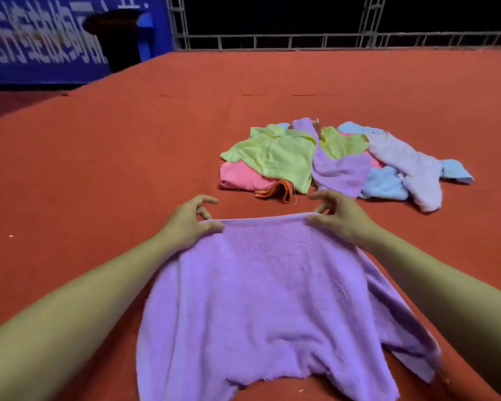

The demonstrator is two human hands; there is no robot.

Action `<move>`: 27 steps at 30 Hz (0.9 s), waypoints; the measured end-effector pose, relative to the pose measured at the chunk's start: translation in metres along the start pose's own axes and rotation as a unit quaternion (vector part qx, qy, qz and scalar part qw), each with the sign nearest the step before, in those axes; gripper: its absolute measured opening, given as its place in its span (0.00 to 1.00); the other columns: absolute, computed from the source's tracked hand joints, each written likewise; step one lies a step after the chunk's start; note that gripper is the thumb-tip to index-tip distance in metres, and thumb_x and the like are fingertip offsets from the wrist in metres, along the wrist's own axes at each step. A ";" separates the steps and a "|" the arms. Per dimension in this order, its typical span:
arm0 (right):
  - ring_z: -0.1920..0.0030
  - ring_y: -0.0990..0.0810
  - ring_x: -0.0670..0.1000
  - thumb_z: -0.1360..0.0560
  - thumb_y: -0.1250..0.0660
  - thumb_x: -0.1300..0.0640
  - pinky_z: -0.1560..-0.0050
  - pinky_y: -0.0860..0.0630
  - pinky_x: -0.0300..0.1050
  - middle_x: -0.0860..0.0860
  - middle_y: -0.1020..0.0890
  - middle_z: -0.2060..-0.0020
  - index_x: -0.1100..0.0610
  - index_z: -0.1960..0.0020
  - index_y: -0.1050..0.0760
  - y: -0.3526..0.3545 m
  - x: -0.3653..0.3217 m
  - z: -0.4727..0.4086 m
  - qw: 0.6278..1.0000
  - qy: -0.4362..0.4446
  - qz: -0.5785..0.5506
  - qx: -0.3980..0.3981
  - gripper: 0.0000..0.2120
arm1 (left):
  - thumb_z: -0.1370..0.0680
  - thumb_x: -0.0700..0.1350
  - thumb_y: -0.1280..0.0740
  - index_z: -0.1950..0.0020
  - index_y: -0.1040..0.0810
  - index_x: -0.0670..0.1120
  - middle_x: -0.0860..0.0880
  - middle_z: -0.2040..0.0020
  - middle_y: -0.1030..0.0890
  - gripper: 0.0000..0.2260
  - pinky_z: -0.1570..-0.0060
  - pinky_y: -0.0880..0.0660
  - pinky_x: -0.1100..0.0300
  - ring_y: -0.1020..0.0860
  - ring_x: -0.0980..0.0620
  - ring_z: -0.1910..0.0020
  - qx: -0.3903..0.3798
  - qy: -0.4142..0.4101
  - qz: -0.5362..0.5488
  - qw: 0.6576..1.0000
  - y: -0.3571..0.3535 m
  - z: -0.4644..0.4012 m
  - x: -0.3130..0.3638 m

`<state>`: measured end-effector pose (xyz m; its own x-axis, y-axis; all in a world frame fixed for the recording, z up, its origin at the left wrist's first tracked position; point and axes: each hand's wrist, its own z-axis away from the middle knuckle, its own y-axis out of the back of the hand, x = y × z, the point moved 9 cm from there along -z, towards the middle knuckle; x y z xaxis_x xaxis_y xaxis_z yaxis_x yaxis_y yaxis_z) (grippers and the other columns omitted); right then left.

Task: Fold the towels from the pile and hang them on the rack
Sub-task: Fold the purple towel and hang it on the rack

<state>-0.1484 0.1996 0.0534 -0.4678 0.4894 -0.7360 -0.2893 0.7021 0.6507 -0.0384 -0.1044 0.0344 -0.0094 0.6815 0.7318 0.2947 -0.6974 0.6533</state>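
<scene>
A purple towel [269,299] lies spread in front of me on the red surface, folded so that a second layer shows at its right and near edges. My left hand [187,224] pinches its far left corner between thumb and fingers. My right hand [340,215] pinches the far right corner the same way. Beyond the hands lies the pile of towels [339,163]: yellow-green, pink, orange, purple, light blue and pale lilac ones, crumpled over each other. No rack is in view.
The red carpeted surface [128,157] stretches far to the left and back. A metal truss frame [272,40] runs along its far edge. A blue banner [26,50] with white writing and a dark object [119,39] stand at the back left.
</scene>
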 end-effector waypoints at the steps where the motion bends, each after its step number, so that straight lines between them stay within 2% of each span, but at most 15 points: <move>1: 0.66 0.24 0.37 0.31 0.22 0.57 0.61 0.29 0.29 0.46 0.18 0.61 0.54 0.39 0.24 -0.004 0.005 -0.011 1.000 0.000 0.011 0.003 0.22 | 0.34 0.46 0.19 0.43 0.26 0.57 0.58 0.66 0.20 0.24 0.62 0.31 0.66 0.26 0.62 0.67 0.002 -0.001 -0.006 1.000 -0.001 -0.011 -0.006; 3: 0.65 0.23 0.38 0.31 0.22 0.56 0.59 0.29 0.29 0.45 0.19 0.61 0.54 0.39 0.23 -0.010 0.016 -0.030 0.999 0.004 0.046 0.008 0.23 | 0.34 0.47 0.19 0.42 0.25 0.56 0.55 0.66 0.19 0.24 0.63 0.31 0.66 0.26 0.62 0.68 -0.012 0.005 -0.020 1.000 -0.007 -0.030 -0.017; 7: 0.63 0.23 0.39 0.32 0.21 0.54 0.57 0.28 0.33 0.43 0.21 0.61 0.55 0.37 0.24 -0.030 0.033 -0.045 0.996 -0.016 0.082 -0.017 0.25 | 0.32 0.50 0.20 0.39 0.26 0.53 0.52 0.64 0.19 0.25 0.60 0.29 0.62 0.24 0.58 0.66 -0.085 0.028 -0.066 0.994 -0.024 -0.035 -0.036; 11: 0.64 0.23 0.40 0.32 0.21 0.52 0.61 0.30 0.26 0.46 0.20 0.60 0.53 0.37 0.26 -0.037 0.044 -0.031 0.995 -0.039 0.089 -0.037 0.26 | 0.28 0.54 0.24 0.40 0.27 0.58 0.48 0.68 0.21 0.20 0.63 0.31 0.58 0.28 0.59 0.71 -0.091 0.031 -0.078 0.992 -0.009 -0.008 -0.044; 15: 0.66 0.24 0.44 0.30 0.23 0.53 0.63 0.30 0.29 0.49 0.20 0.62 0.54 0.37 0.26 -0.029 0.039 -0.025 0.994 -0.047 0.091 -0.027 0.24 | 0.30 0.60 0.30 0.41 0.27 0.58 0.52 0.71 0.28 0.20 0.68 0.35 0.59 0.32 0.57 0.72 -0.132 0.033 -0.070 0.988 0.013 0.029 -0.051; 19: 0.63 0.23 0.48 0.29 0.24 0.54 0.64 0.31 0.29 0.52 0.20 0.58 0.55 0.36 0.25 -0.028 0.028 -0.028 0.994 -0.039 0.100 -0.017 0.23 | 0.29 0.46 0.29 0.41 0.24 0.53 0.55 0.73 0.35 0.16 0.76 0.39 0.64 0.38 0.58 0.75 -0.042 0.055 0.135 0.988 0.052 0.035 -0.054; 21: 0.60 0.23 0.49 0.29 0.24 0.53 0.63 0.32 0.28 0.52 0.20 0.58 0.55 0.36 0.25 -0.029 0.028 -0.028 0.994 -0.043 0.099 -0.020 0.23 | 0.26 0.39 0.28 0.41 0.24 0.51 0.56 0.73 0.36 0.16 0.76 0.41 0.65 0.39 0.59 0.75 -0.002 0.054 0.178 0.982 0.070 0.032 -0.053; 23: 0.60 0.23 0.49 0.30 0.23 0.53 0.61 0.31 0.31 0.53 0.19 0.58 0.56 0.36 0.25 -0.028 0.028 -0.027 0.995 -0.051 0.086 -0.017 0.24 | 0.25 0.37 0.29 0.41 0.24 0.52 0.57 0.73 0.36 0.16 0.75 0.42 0.66 0.39 0.59 0.75 0.022 0.049 0.162 0.985 0.080 0.028 -0.055; 24: 0.61 0.23 0.49 0.30 0.23 0.53 0.60 0.29 0.35 0.55 0.19 0.58 0.56 0.36 0.25 -0.027 0.028 -0.027 0.996 -0.054 0.075 -0.015 0.24 | 0.24 0.37 0.29 0.42 0.24 0.53 0.57 0.73 0.35 0.15 0.75 0.42 0.66 0.39 0.60 0.75 0.033 0.045 0.139 0.989 0.082 0.026 -0.056; 26: 0.64 0.24 0.49 0.31 0.22 0.53 0.59 0.28 0.43 0.58 0.18 0.58 0.56 0.37 0.25 -0.025 0.027 -0.026 0.996 -0.058 0.060 -0.011 0.25 | 0.23 0.39 0.29 0.43 0.24 0.54 0.54 0.72 0.34 0.13 0.74 0.40 0.66 0.37 0.59 0.75 0.048 0.028 0.063 0.996 0.084 0.020 -0.057; 27: 0.65 0.24 0.49 0.31 0.22 0.53 0.59 0.27 0.42 0.57 0.18 0.59 0.56 0.37 0.25 -0.025 0.026 -0.026 0.996 -0.058 0.061 -0.008 0.25 | 0.24 0.41 0.28 0.44 0.25 0.55 0.53 0.70 0.33 0.13 0.72 0.38 0.65 0.36 0.59 0.74 0.048 0.018 0.013 0.999 0.083 0.018 -0.058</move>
<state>-0.1749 0.1814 0.0227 -0.4015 0.6274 -0.6672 -0.2507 0.6254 0.7389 0.0034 -0.1973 0.0428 -0.0336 0.6534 0.7562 0.3855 -0.6896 0.6130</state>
